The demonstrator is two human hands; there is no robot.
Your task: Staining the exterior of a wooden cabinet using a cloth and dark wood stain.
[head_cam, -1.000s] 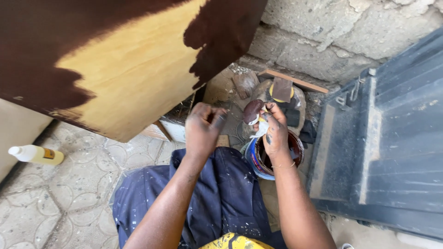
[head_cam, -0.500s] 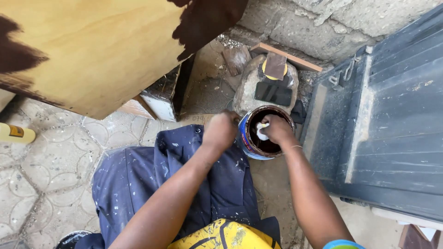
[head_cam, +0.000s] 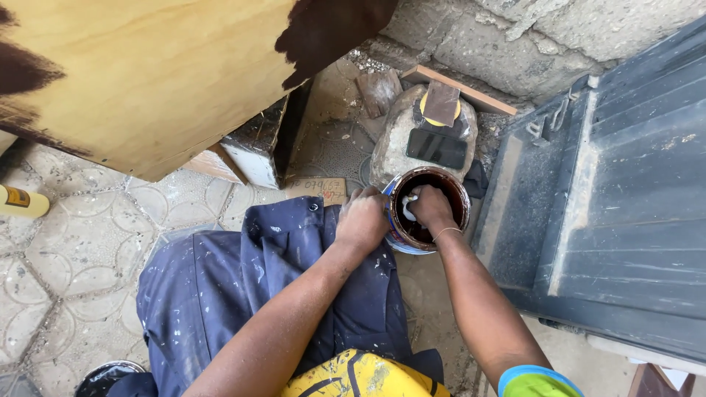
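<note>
Both my hands at paint can (head_cam: 429, 242) on ground between knees: left hand (head_cam: 362, 219) fingers curled on rim, right hand (head_cam: 430, 208) inside, pinching white rag (head_cam: 407, 208). I judge can heavy, sloshy, slick; grip wall low

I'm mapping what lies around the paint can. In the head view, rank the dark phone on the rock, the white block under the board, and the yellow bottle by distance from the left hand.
From the left hand, gripping the paint can rim:
1. Dark phone, up and right, on the rock.
2. White block, up and left.
3. Yellow bottle, at the far left edge.
</note>
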